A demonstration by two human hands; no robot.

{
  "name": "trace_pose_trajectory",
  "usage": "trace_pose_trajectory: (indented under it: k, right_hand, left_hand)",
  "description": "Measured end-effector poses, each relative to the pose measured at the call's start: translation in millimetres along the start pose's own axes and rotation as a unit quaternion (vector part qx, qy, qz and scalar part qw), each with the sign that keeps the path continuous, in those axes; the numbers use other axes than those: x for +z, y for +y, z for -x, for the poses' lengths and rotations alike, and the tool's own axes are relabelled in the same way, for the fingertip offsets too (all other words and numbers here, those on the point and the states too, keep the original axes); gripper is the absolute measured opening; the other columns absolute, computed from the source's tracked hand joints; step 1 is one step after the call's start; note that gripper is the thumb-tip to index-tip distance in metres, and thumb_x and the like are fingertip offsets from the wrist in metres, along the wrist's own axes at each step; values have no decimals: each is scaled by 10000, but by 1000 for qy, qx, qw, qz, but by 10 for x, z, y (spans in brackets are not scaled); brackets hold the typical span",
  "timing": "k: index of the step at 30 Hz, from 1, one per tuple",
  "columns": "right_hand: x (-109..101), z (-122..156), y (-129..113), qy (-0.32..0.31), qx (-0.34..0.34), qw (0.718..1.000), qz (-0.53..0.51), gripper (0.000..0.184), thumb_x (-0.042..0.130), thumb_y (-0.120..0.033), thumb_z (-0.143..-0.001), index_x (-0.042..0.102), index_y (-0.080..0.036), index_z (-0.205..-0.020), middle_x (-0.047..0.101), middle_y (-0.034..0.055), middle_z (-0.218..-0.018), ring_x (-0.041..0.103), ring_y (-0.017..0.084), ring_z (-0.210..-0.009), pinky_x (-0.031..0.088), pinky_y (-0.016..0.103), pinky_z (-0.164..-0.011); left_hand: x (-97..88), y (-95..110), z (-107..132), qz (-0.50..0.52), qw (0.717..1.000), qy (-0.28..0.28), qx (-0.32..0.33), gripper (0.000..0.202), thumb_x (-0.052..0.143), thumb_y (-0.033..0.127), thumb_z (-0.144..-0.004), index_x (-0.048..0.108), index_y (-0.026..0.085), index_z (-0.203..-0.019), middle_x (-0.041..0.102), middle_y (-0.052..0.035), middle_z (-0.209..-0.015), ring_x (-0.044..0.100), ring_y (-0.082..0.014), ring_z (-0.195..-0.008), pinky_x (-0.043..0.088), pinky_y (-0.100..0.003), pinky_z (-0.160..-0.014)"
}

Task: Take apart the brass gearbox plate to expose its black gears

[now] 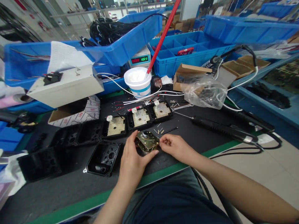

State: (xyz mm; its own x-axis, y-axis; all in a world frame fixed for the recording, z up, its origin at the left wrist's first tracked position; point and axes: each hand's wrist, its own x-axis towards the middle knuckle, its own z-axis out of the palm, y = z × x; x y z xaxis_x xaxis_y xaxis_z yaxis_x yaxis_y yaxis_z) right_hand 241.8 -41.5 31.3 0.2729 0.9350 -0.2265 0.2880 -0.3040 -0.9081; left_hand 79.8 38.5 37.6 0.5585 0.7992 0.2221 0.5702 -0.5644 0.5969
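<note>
Head view, looking down over a dark desk (58, 186) with a green front edge. Left hand (132, 160) clasped around the near and left side of a brass-coloured metal plate (147, 141), thumb and fingers pinching its edges, plate tilted slightly and raised just off the desk surface near the front edge. Right hand (175, 146) at the plate's right edge, fingertips pinched together on or against that edge; whether something small sits between them, impossible to tell. Just left of the plate, an open black plastic housing (104, 157) lying flat. Beyond the plate, a row of black housings, three of them fitted with pale metal plates (140, 118) and white knobs, the rest to the left bare. Small pins (158, 128) scattered between that row and the held plate. Farther back, a white tub of paste (137, 81) with a red stick (163, 34) standing in it, a meter with a green digital readout (139, 59) behind it. To the right, a crumpled clear plastic bag (205, 91) beside a cardboard box, and a black handheld tool (224, 130) with cable lying on the desk. Blue bins (182, 51) stacked along the back, one holding black cables.
</note>
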Motion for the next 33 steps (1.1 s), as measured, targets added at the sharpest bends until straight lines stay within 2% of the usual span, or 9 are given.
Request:
trace_pose_trajectory:
  k: [4,8,11,14,16,21,26,33]
  right_hand:
    - [15,-39,36,-5,7,999,-46,83,550,-165,-753,555,-163,-836,564,-29,-661,518,93,-584,388,205,-544]
    - [22,-56,24,-4,2,999,-52,153,606,-183,-735,536,-168,-870,560,-36,-673,522,97,-586,403,219,-562]
    - [33,-63,15,10,-4,999,-46,191,642,-198,-721,554,-171,-888,567,-34,-681,524,106,-594,395,239,-581]
    - [57,-77,15,25,-13,998,-59,174,637,-219,-737,570,-171,-891,575,-25,-702,529,112,-622,395,251,-608]
    - [78,-94,10,25,-16,996,-84,152,621,-232,-755,571,-169,-884,583,-19,-723,530,108,-630,399,248,-613]
    - [107,-131,-47,-9,-13,985,-170,114,586,-219,-771,557,-153,-858,560,-18,-713,511,87,-613,398,211,-564]
    - [111,-115,-110,-18,-2,974,-225,121,599,-226,-742,546,-156,-825,527,-34,-651,477,78,-563,379,198,-526]
    - [224,-111,-123,34,-5,969,-243,116,560,-192,-688,536,-158,-796,508,-43,-632,450,81,-546,367,211,-537]
  left_hand:
    - [-15,39,-36,-102,981,89,142,762,714,428,-679,353,112,-1271,541,-192,-1152,538,-307,-1075,491,-464,-869]
    - [-20,62,-79,-150,962,98,206,737,703,379,-708,331,104,-1283,522,-204,-1170,510,-306,-1099,465,-466,-896]
    - [-19,44,-99,-117,975,79,170,744,723,412,-676,356,120,-1253,530,-188,-1159,519,-308,-1084,467,-484,-892]
    - [-35,21,-123,-47,997,41,51,770,748,496,-600,408,148,-1197,551,-143,-1113,570,-291,-979,503,-473,-827]
    - [-59,15,-142,-5,1000,21,-18,788,749,535,-569,425,166,-1185,552,-120,-1106,588,-270,-909,518,-457,-790]
    - [-110,14,-174,53,995,5,-82,827,768,524,-541,414,188,-1209,528,-112,-1162,583,-259,-908,504,-461,-818]
    - [-120,45,-178,71,994,17,-75,820,774,531,-525,427,193,-1187,526,-106,-1143,566,-276,-961,495,-476,-837]
    - [-151,80,-145,38,998,49,-5,750,762,516,-563,444,188,-1158,528,-100,-1104,560,-276,-981,517,-439,-798]
